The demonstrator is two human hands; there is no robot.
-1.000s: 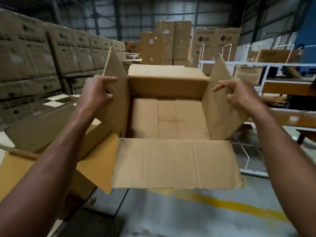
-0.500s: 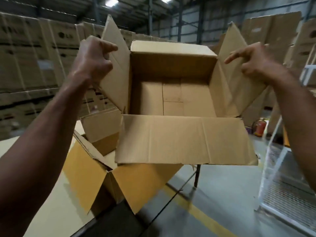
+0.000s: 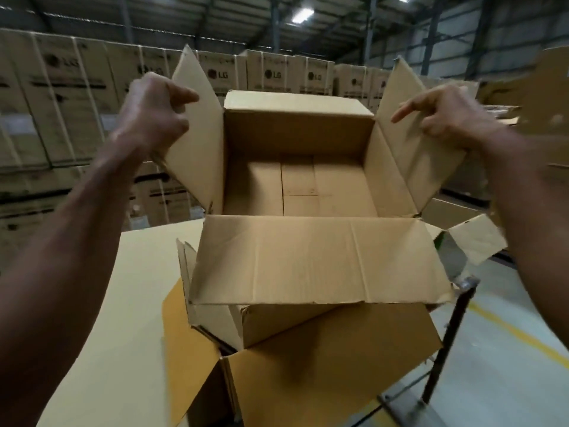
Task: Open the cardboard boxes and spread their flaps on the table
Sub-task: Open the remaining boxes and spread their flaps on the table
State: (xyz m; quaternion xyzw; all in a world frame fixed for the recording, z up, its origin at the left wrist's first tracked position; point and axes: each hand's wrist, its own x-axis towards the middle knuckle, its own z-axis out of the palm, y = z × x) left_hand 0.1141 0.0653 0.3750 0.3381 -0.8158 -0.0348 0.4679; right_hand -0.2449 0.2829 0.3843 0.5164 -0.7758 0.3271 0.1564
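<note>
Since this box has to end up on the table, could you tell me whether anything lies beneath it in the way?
Yes. Another opened box lies directly under the held box, between it and the table; bare tabletop shows to its left.

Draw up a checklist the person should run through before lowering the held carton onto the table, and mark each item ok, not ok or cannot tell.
1. Left hand grips the left side flap: ok.
2. Right hand grips the right side flap: ok.
3. Held carton has nothing inside: ok.
4. Near flap folded outward: ok.
5. Landing spot free: not ok, another opened box lies directly below.
6. Table steady: cannot tell.
</note>
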